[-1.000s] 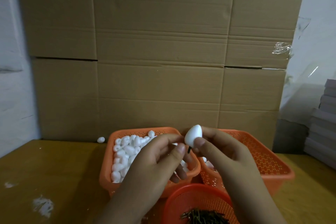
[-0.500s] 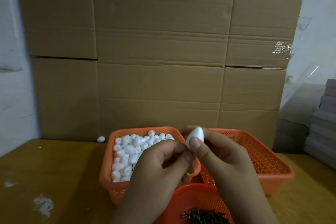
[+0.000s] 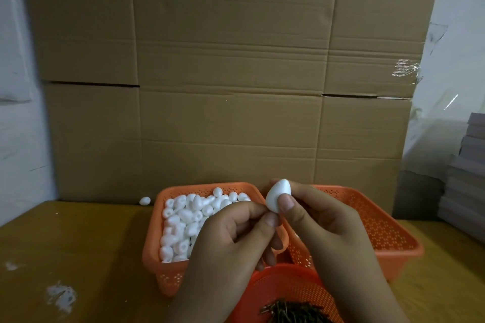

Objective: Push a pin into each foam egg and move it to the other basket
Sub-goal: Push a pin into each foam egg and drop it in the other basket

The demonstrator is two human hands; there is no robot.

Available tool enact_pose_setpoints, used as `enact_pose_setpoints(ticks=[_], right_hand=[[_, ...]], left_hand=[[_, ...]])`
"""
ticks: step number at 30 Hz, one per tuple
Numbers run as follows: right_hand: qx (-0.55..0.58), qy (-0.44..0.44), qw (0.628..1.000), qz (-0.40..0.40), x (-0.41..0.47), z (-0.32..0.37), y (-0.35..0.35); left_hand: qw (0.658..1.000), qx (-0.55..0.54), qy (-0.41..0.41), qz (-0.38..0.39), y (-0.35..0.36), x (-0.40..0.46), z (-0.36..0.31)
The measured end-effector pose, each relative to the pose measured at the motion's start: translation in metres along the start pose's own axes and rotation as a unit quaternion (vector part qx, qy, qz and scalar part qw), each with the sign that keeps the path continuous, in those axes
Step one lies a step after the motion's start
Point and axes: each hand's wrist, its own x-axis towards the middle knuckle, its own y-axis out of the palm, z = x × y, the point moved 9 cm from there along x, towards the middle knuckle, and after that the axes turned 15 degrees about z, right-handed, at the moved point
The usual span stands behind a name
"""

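Observation:
My right hand (image 3: 322,223) holds a white foam egg (image 3: 277,195) between thumb and fingers, above the gap between two orange baskets. My left hand (image 3: 236,238) has thumb and forefinger pinched together at the egg's lower end; the pin there is hidden by the fingertips. The left basket (image 3: 204,187) is full of loose white foam eggs (image 3: 183,215). The right basket (image 3: 380,231) is largely hidden behind my right hand. A round orange basket (image 3: 283,274) at the near edge holds a heap of dark pins (image 3: 294,312).
One stray foam egg (image 3: 145,200) lies on the wooden table (image 3: 78,257) behind the left basket. A tall cardboard wall (image 3: 231,86) stands right behind the baskets. Stacked grey boards (image 3: 467,178) sit at the far right.
The dark pin that showed below the egg is no longer visible, and my left fingertips have closed up against the egg's lower end. My right hand turned the egg slightly.

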Motion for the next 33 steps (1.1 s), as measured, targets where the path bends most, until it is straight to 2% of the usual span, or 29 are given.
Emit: enact_pose_setpoints(ticks=[6,14,33], right_hand=[[-0.017,-0.015,1.0,-0.01,-0.001,0.003,0.0037],[-0.018,-0.016,1.0,-0.02,-0.0008,0.0055,0.0],[-0.015,-0.007,1.0,-0.011,-0.0013,0.0045,-0.0019]], left_hand=[[0.999,-0.03,-0.008,-0.034,-0.0066,-0.0014,0.0045],[0.998,-0.019,-0.005,-0.058,-0.0063,-0.0052,0.0029],[0.999,-0.011,0.004,-0.039,-0.0044,-0.0036,0.0032]])
